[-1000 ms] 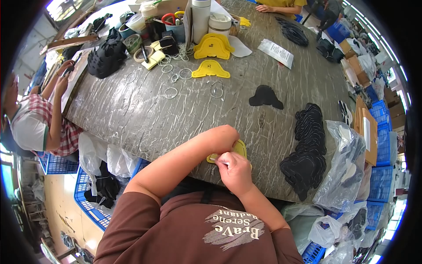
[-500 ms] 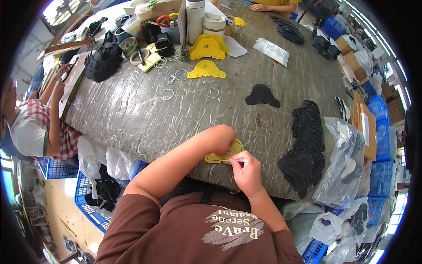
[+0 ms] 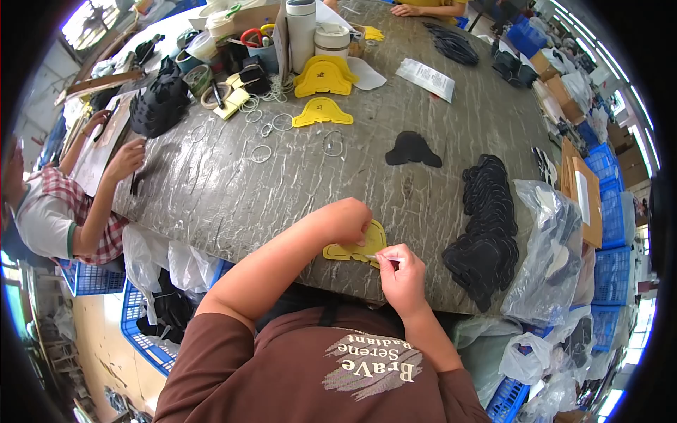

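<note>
A flat yellow template (image 3: 375, 236) with cut slots lies on the near edge of the table (image 3: 247, 204). My left hand (image 3: 350, 222) presses it from above, fingers curled down and partly hidden. In my right hand (image 3: 404, 275) a slim pale pen (image 3: 374, 256) is pinched, its tip at the template's near right edge. Whether a black piece lies under the template I cannot tell. Farther off, a single black cut piece (image 3: 413, 149) rests flat. To my right stretches an overlapping row of black pieces (image 3: 483, 233).
Another yellow template (image 3: 322, 113) and a stack of them (image 3: 324, 76) lie ahead, near loose white rings (image 3: 261, 154) and a white bottle (image 3: 301, 32). A clear plastic bag (image 3: 546, 254) hangs at the right edge. At the left, a person (image 3: 56, 218) handles something dark.
My right hand has shifted right along the template's near edge with the pen. My left hand stays on the template. The person at the left has drawn one hand toward the right.
</note>
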Motion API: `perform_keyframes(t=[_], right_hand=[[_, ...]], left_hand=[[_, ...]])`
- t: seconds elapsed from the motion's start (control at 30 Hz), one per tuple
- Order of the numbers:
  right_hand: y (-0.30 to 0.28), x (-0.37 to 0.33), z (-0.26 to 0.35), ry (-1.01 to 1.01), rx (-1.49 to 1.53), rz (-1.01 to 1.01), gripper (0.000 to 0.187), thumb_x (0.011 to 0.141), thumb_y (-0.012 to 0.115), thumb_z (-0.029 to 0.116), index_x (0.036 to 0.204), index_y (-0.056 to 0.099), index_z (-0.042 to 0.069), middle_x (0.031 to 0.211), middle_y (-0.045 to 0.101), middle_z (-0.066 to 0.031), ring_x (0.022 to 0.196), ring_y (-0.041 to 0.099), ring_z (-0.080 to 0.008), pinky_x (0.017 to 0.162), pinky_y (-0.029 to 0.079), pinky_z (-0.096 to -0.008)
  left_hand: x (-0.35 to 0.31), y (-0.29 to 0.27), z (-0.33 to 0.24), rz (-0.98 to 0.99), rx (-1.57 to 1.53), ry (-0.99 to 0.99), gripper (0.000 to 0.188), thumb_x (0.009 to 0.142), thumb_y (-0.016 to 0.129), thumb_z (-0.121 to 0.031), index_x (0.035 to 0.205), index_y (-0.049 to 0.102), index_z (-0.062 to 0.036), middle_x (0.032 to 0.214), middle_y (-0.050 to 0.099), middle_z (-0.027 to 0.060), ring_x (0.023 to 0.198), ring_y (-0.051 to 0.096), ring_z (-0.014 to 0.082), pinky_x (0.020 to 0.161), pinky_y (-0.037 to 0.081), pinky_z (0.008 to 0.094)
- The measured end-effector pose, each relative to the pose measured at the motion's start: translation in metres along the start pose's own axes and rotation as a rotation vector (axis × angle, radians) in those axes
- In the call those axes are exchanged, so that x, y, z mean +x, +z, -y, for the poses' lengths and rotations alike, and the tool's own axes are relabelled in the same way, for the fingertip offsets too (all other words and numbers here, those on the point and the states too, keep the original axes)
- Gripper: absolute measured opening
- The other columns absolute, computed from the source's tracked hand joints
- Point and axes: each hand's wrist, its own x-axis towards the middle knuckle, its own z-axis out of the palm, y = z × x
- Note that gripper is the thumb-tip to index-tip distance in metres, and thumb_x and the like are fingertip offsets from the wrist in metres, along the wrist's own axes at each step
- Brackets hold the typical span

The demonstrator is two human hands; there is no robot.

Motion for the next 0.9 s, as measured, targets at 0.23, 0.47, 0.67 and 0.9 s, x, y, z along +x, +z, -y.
perform_keyframes(t=[0.23, 0.47, 0.67, 0.9], right_hand=[[0.005, 0.001, 0.001, -0.047, -0.006, -0.032, 0.011, 0.083, 0.068, -0.002, 0.084, 0.057, 0.0, 0.079, 0.066, -0.0126, 0.07, 0.066, -0.0239, 0.065, 0.053, -0.0314], [0.006, 0.006, 0.007, -0.163, -0.1, 0.021, 0.016, 0.08, 0.068, 0.0, 0.083, 0.053, 0.003, 0.075, 0.063, -0.0123, 0.068, 0.063, -0.0319, 0.061, 0.05, -0.0386], [0.001, 0.003, 0.0, -0.052, -0.057, -0.001, 0.017, 0.08, 0.069, 0.001, 0.082, 0.052, 0.004, 0.074, 0.063, -0.0122, 0.067, 0.062, -0.0329, 0.06, 0.049, -0.0399], [-0.01, -0.01, -0.007, 0.002, -0.022, -0.025, 0.011, 0.085, 0.066, -0.001, 0.086, 0.055, 0.0, 0.081, 0.067, -0.0123, 0.068, 0.066, -0.0228, 0.063, 0.052, -0.0316]], left_hand=[[-0.001, -0.002, -0.002, 0.017, -0.016, -0.019, 0.024, 0.067, 0.078, -0.017, 0.083, 0.067, -0.0025, 0.077, 0.068, 0.0146, 0.073, 0.067, 0.0307, 0.067, 0.051, 0.0397], [0.0, 0.001, 0.001, -0.004, -0.014, 0.01, 0.024, 0.067, 0.077, -0.017, 0.083, 0.067, -0.0026, 0.075, 0.067, 0.0147, 0.071, 0.066, 0.0313, 0.066, 0.051, 0.0399], [-0.001, 0.0, -0.002, 0.007, -0.02, -0.011, 0.024, 0.067, 0.077, -0.017, 0.083, 0.067, -0.0027, 0.076, 0.067, 0.0145, 0.073, 0.066, 0.0314, 0.066, 0.051, 0.0401], [0.0, 0.002, 0.0, -0.004, 0.02, -0.004, 0.023, 0.067, 0.078, -0.018, 0.083, 0.068, -0.0038, 0.077, 0.068, 0.0135, 0.073, 0.066, 0.0308, 0.066, 0.051, 0.0401]])
